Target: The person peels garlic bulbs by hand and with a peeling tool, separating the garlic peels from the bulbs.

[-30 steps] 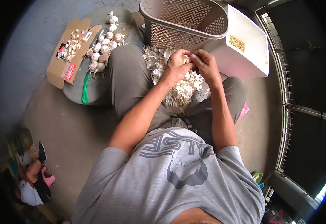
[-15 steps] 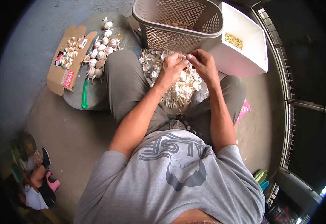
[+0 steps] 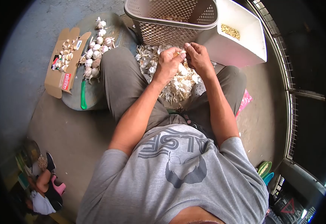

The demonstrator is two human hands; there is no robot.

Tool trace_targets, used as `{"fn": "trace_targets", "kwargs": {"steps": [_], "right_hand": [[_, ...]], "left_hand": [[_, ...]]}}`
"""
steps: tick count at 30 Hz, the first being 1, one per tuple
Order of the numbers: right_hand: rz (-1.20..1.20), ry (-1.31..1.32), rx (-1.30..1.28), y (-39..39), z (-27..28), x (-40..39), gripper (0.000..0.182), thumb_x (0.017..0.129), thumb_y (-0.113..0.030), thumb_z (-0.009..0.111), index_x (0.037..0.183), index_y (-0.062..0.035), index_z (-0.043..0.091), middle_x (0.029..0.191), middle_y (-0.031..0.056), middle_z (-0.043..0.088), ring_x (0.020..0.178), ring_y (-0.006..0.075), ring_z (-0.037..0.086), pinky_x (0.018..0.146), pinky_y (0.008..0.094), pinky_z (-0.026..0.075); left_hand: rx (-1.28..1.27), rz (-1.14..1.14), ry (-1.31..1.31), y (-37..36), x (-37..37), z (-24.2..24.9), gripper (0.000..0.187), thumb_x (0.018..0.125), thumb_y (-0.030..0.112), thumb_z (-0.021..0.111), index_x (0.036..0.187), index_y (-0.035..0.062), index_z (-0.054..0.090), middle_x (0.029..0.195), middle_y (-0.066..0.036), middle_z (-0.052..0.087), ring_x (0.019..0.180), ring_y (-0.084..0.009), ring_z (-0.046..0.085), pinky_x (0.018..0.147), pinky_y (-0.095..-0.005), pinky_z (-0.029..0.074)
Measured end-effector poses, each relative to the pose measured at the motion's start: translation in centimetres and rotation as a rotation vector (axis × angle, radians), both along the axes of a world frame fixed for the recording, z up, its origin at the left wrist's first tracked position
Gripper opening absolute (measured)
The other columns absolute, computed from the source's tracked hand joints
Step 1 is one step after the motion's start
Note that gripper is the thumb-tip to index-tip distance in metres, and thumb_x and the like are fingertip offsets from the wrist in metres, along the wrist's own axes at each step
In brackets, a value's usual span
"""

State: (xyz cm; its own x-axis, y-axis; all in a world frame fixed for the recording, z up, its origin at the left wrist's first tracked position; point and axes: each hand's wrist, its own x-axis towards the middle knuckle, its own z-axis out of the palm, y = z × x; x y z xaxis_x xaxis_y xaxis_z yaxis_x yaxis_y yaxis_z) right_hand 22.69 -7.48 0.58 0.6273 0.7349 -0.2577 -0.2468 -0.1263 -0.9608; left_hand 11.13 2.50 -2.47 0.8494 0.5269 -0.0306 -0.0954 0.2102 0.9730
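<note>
Garlic clove [image 3: 183, 52] sits between the person's hands, above a heap of loose skins [image 3: 178, 86]. Left hand [image 3: 167, 62]: thumb and fingers pinched on the clove. Right hand [image 3: 199, 59]: thumb and forefinger together just beside it; whether they grip anything, I cannot tell. Left side: green handle [image 3: 83, 98], then whole bulbs [image 3: 96, 54] beside cardboard [image 3: 54, 85] bearing loose cloves [image 3: 65, 56]. Farther: mesh basket [image 3: 166, 33]; far right, white box [image 3: 241, 52] holding pale cloves [image 3: 230, 32].

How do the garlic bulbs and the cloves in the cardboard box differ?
The bulbs are whole and round; the cloves are separate pieces. The bulbs are larger, the cloves smaller. The bulbs lie on the grey tabletop, the cloves in the cardboard box. Both are pale garlic.
</note>
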Motion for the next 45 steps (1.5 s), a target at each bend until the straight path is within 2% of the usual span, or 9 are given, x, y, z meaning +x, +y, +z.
{"fn": "trace_targets", "kwargs": {"steps": [9, 13, 17, 20, 26, 34, 37, 40, 45], "right_hand": [[0.042, 0.464, 0.136, -0.1, -1.0, 0.7, 0.028, 0.106, -0.027, 0.057, 0.087, -0.0067, 0.055, 0.059, -0.0034, 0.048, 0.044, 0.0046, 0.036, 0.038, 0.0248, 0.030], [0.121, -0.572, -0.220, 0.3, -2.3, 0.9, 0.014, 0.098, -0.010, 0.062, 0.104, 0.0024, 0.062, 0.075, 0.0046, 0.064, 0.059, 0.0112, 0.056, 0.052, 0.0312, 0.048], [0.136, -0.434, 0.016, -0.5, -2.3, 1.2, 0.040, 0.089, 0.001, 0.066, 0.130, 0.0015, 0.061, 0.100, 0.0074, 0.069, 0.080, 0.0123, 0.063, 0.067, 0.0278, 0.052], [0.100, 0.055, 0.211, -1.1, -1.2, 1.9, 0.024, 0.096, -0.005, 0.067, 0.119, 0.0025, 0.065, 0.096, 0.0072, 0.070, 0.081, 0.0110, 0.064, 0.068, 0.0271, 0.053], [0.159, -0.211, 0.047, -1.0, -1.0, 1.3, 0.017, 0.098, -0.014, 0.069, 0.096, 0.0018, 0.065, 0.074, 0.0026, 0.065, 0.060, 0.0081, 0.058, 0.052, 0.0235, 0.047], [0.090, 0.116, 0.151, -2.3, 0.4, 3.9, 0.013, 0.094, -0.008, 0.071, 0.084, -0.0028, 0.065, 0.072, 0.0050, 0.066, 0.047, 0.0077, 0.054, 0.039, 0.0224, 0.040], [0.068, -0.045, 0.273, -2.2, 3.4, 5.0, 0.008, 0.092, -0.007, 0.072, 0.094, 0.0003, 0.069, 0.076, 0.0069, 0.068, 0.052, 0.0095, 0.058, 0.042, 0.0216, 0.044], [-0.301, -0.224, 0.410, 0.3, 5.9, 4.6, 0.033, 0.097, -0.012, 0.069, 0.124, 0.0044, 0.060, 0.094, 0.0105, 0.070, 0.069, 0.0138, 0.067, 0.050, 0.0248, 0.051], [0.133, -0.716, -0.059, 0.0, 4.1, 0.7, 0.023, 0.098, -0.011, 0.068, 0.116, 0.0026, 0.067, 0.091, 0.0063, 0.070, 0.076, 0.0117, 0.061, 0.068, 0.0269, 0.050]], "left_hand": [[0.002, 0.060, -0.115, -0.6, -0.2, 1.2, 0.025, 0.097, 0.022, 0.071, 0.104, -0.0015, 0.068, 0.080, -0.001, 0.067, 0.071, -0.0069, 0.060, 0.064, -0.0229, 0.050], [-0.150, 0.022, -0.152, 0.0, 0.0, 1.0, 0.027, 0.096, 0.022, 0.074, 0.104, -0.0024, 0.068, 0.081, -0.002, 0.068, 0.072, -0.0080, 0.062, 0.066, -0.0229, 0.051], [-0.128, 0.018, -0.106, 0.3, 0.2, 0.0, 0.021, 0.094, 0.015, 0.074, 0.105, -0.0022, 0.067, 0.085, -0.004, 0.070, 0.076, -0.0075, 0.063, 0.068, -0.0221, 0.051], [0.062, 0.075, -0.058, 0.1, 0.6, -0.5, 0.012, 0.093, 0.009, 0.070, 0.096, -0.0025, 0.066, 0.083, -0.008, 0.071, 0.075, -0.0124, 0.066, 0.067, -0.0288, 0.053], [0.451, 0.160, 0.122, -0.4, -0.3, 1.5, 0.014, 0.094, 0.011, 0.071, 0.096, -0.0020, 0.065, 0.086, -0.006, 0.070, 0.078, -0.0100, 0.066, 0.069, -0.0253, 0.052], [0.054, 0.019, -0.012, 0.4, 0.3, -0.1, 0.018, 0.093, 0.011, 0.070, 0.106, -0.0003, 0.065, 0.086, -0.003, 0.067, 0.077, -0.0106, 0.061, 0.069, -0.0264, 0.050], [0.405, 0.128, -0.006, 0.5, 0.2, -0.2, 0.028, 0.093, 0.006, 0.066, 0.119, -0.0009, 0.060, 0.104, -0.005, 0.065, 0.088, -0.0095, 0.059, 0.075, -0.0254, 0.049], [0.097, -0.024, 0.075, 0.1, 0.3, -0.3, 0.037, 0.093, 0.004, 0.064, 0.129, -0.0002, 0.055, 0.108, -0.006, 0.062, 0.088, -0.0103, 0.058, 0.075, -0.0248, 0.049], [-0.199, -0.100, 0.050, 0.3, 0.0, 0.6, 0.055, 0.092, -0.006, 0.056, 0.145, 0.0003, 0.040, 0.105, -0.007, 0.061, 0.085, -0.0096, 0.057, 0.075, -0.0237, 0.050]]}}
